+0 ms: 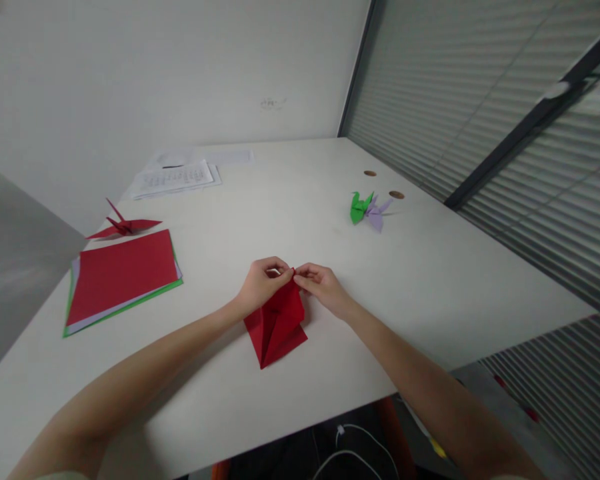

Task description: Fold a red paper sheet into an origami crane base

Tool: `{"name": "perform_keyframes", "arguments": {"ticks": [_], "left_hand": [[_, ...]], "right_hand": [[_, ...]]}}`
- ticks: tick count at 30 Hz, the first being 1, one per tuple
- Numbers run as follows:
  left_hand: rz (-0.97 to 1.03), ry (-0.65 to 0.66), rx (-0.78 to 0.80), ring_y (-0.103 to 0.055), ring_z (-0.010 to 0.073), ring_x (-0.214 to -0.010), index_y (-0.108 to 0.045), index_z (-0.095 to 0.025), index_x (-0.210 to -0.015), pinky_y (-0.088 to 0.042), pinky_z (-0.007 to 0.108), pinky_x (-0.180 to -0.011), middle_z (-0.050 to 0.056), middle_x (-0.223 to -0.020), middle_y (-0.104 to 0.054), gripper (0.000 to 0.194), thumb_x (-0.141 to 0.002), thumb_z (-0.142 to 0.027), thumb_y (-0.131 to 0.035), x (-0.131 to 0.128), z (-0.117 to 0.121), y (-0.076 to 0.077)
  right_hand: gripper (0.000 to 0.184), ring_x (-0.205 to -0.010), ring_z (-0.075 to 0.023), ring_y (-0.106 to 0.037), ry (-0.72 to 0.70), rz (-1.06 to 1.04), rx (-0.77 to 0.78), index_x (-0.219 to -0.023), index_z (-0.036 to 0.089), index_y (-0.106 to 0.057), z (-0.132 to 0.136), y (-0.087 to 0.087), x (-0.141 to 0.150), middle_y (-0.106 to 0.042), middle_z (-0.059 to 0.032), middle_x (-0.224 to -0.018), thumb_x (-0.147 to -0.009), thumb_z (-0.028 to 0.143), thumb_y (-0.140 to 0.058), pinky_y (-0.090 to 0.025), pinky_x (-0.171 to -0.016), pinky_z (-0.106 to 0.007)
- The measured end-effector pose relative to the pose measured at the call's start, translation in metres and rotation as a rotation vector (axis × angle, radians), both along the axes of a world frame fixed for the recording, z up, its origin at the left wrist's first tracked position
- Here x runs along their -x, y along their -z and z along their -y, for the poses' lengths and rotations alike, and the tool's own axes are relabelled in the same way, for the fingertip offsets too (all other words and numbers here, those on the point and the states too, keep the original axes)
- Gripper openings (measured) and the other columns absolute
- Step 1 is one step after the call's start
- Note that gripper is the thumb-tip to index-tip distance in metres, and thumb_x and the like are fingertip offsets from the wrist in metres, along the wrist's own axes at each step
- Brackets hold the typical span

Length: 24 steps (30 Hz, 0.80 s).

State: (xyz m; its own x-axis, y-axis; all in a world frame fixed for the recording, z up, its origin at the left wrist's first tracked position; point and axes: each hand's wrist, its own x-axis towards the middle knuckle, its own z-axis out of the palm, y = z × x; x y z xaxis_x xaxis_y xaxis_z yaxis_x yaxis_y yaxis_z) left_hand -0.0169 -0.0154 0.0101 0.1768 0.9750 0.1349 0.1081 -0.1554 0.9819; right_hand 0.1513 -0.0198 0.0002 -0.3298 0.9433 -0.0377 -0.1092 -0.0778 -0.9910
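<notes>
A partly folded sheet of red origami paper (282, 320) is on the white table, its lower flaps spread toward me. My left hand (265, 283) pinches its far tip from the left, thumb and fingers closed on the paper. From the right, my right hand (323, 285) pinches the same tip, the fingertips of both hands nearly meeting there. Creases run down the paper to a point at its near end. Part of its upper left edge is hidden behind my left hand.
At left lies a stack of red, lilac and green paper (125, 277), with a red paper crane (124, 227) behind it. Written sheets (175, 179) lie farther back. A green crane (360, 208) and a lilac crane (377, 215) stand at right, near window blinds (460, 100).
</notes>
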Motion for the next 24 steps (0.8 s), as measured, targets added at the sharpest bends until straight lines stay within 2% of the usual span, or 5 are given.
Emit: {"name": "perform_keyframes", "arguments": {"ticks": [8, 15, 20, 24], "left_hand": [[0.001, -0.011, 0.033, -0.059, 0.0137, -0.069, -0.069, -0.015, -0.073, -0.049, 0.025, -0.066, 0.003, -0.074, -0.067, 0.025, -0.074, -0.04, -0.067, -0.001, 0.001, 0.0], [0.022, -0.05, 0.061, -0.059, 0.0148, -0.069, -0.069, -0.015, -0.071, -0.048, 0.026, -0.066, 0.003, -0.073, -0.068, 0.027, -0.071, -0.041, -0.071, -0.001, 0.0, 0.005], [0.126, -0.111, 0.119, -0.057, 0.0133, -0.065, -0.068, -0.015, -0.072, -0.047, 0.025, -0.064, 0.002, -0.073, -0.067, 0.03, -0.071, -0.045, -0.072, -0.001, -0.001, 0.007], [0.18, -0.119, 0.138, -0.057, 0.0129, -0.065, -0.068, -0.015, -0.073, -0.047, 0.025, -0.065, 0.002, -0.073, -0.067, 0.032, -0.069, -0.046, -0.075, -0.003, 0.0, 0.008]], "right_hand": [[0.033, -0.062, -0.01, -0.052, 0.088, -0.007, 0.008, -0.078, 0.02, -0.065, -0.001, 0.005, 0.004, -0.061, 0.0026, -0.069, -0.063, 0.046, -0.079, -0.04, -0.056, -0.024], [0.034, -0.06, -0.0104, -0.051, 0.09, -0.025, 0.02, -0.075, 0.02, -0.065, -0.001, 0.007, 0.006, -0.06, 0.0029, -0.066, -0.062, 0.047, -0.08, -0.04, -0.055, -0.025], [0.037, -0.058, -0.0101, -0.052, 0.056, -0.084, 0.066, -0.079, 0.019, -0.068, -0.003, 0.012, 0.006, -0.063, 0.0018, -0.066, -0.066, 0.052, -0.077, -0.041, -0.057, -0.025], [0.037, -0.061, -0.0105, -0.054, 0.056, -0.059, 0.059, -0.079, 0.019, -0.067, -0.002, 0.011, 0.007, -0.064, 0.0017, -0.07, -0.062, 0.049, -0.08, -0.042, -0.058, -0.025]]}}
